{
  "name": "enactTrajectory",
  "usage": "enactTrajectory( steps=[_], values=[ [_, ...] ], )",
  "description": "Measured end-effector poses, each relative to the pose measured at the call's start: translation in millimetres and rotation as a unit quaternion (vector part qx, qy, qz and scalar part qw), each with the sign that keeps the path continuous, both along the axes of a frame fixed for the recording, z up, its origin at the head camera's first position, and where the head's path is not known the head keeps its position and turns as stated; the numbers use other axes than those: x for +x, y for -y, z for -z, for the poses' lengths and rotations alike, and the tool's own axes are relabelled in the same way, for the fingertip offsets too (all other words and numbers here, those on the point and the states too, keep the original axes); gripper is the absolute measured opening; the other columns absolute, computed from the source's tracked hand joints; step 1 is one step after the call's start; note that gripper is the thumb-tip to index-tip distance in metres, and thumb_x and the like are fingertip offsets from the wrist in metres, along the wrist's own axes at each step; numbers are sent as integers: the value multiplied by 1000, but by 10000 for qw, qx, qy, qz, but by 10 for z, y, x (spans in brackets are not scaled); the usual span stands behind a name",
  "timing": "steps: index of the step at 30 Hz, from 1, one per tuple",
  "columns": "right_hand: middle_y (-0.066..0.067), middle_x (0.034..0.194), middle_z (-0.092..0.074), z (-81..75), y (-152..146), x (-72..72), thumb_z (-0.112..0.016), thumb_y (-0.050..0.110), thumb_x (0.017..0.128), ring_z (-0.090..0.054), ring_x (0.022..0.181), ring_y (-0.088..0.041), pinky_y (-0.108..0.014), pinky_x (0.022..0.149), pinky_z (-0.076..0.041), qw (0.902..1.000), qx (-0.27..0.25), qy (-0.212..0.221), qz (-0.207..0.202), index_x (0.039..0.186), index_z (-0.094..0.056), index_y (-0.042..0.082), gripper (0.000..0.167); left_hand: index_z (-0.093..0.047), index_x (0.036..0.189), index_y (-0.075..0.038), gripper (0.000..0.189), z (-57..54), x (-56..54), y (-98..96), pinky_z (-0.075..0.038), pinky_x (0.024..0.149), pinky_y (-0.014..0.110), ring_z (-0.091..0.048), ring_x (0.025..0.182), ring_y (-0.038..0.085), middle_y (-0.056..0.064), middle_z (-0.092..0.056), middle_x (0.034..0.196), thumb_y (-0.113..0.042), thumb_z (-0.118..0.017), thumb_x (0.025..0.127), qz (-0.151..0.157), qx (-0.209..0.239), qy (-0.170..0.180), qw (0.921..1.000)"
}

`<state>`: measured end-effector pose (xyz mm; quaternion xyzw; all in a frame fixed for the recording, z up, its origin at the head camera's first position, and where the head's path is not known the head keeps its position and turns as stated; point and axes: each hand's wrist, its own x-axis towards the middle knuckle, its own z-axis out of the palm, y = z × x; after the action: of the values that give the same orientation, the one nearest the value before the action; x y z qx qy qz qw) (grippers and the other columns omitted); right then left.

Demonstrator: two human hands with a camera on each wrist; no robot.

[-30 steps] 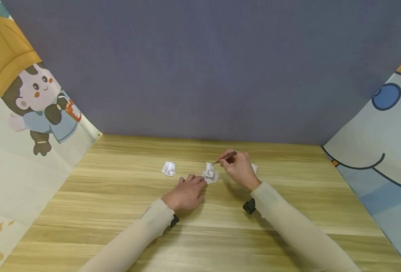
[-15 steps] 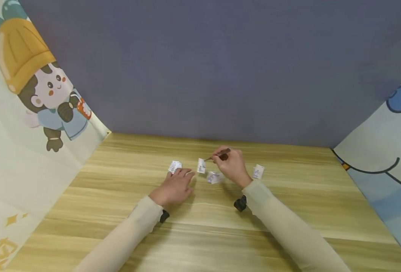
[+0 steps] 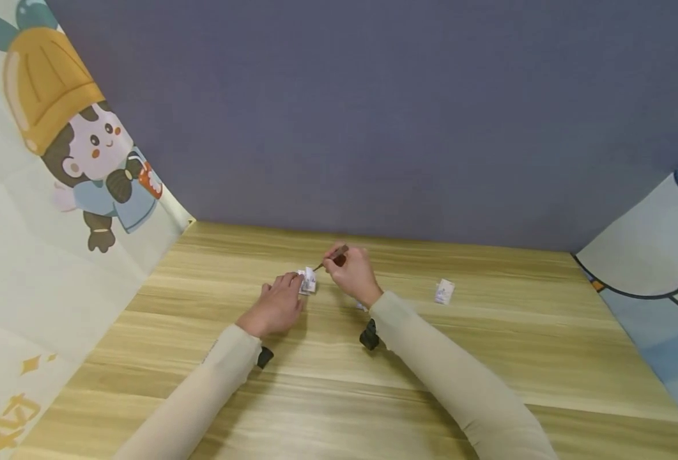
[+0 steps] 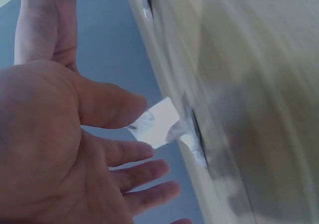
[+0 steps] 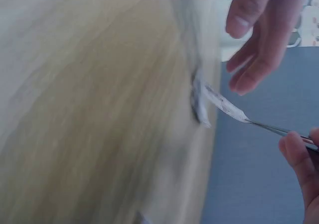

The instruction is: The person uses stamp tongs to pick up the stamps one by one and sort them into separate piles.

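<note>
My right hand [image 3: 354, 275] holds brown-handled tweezers [image 3: 333, 255], their thin tips clamped on a small white postage stamp [image 5: 227, 106] with a toothed edge. This stamp is tilted, its lower end at a pile of stamps [image 5: 200, 104] on the left part of the table. My left hand [image 3: 278, 303] hovers beside that pile with loosely bent fingers. In the left wrist view its thumb and forefinger are near the tilted stamp; whether they touch it I cannot tell. Part of the pile is hidden behind the left fingers in the head view.
A second group of stamps [image 3: 361, 306] lies mostly hidden under my right wrist. More stamps [image 3: 445, 291] lie farther right on the wooden table [image 3: 327, 396]. A dark grey panel [image 3: 373, 128] rises at the back, with printed cartoon sheets at both sides.
My right hand has carried the stamp in the tweezers leftward from the middle group to the left pile. My left hand has shifted left from the middle group to that pile.
</note>
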<state>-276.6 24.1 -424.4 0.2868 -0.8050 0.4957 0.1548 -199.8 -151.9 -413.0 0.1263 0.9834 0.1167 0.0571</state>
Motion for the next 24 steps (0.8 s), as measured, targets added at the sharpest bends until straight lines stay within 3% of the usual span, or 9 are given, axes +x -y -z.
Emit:
enactTrajectory(
  steps=[13, 24],
  values=[
    [5, 72, -63, 99, 215, -98, -64, 4, 86, -57, 60, -6, -21, 54, -47, 9975, 643, 276, 70, 83, -68, 8, 7, -46, 137, 0, 45, 78, -41, -1, -33, 94, 54, -34, 130, 32, 13, -37, 144, -24, -45, 99, 345, -454, 242, 9981],
    [-2, 78, -67, 143, 221, -108, -66, 3, 86, -59, 66, -8, -22, 59, -49, 9951, 760, 636, 31, 84, -67, 9, 6, -45, 137, -1, 48, 132, -74, 18, -34, 91, 50, -36, 128, 32, 13, -37, 143, -28, -48, 98, 281, -486, 317, 9979]
  ],
)
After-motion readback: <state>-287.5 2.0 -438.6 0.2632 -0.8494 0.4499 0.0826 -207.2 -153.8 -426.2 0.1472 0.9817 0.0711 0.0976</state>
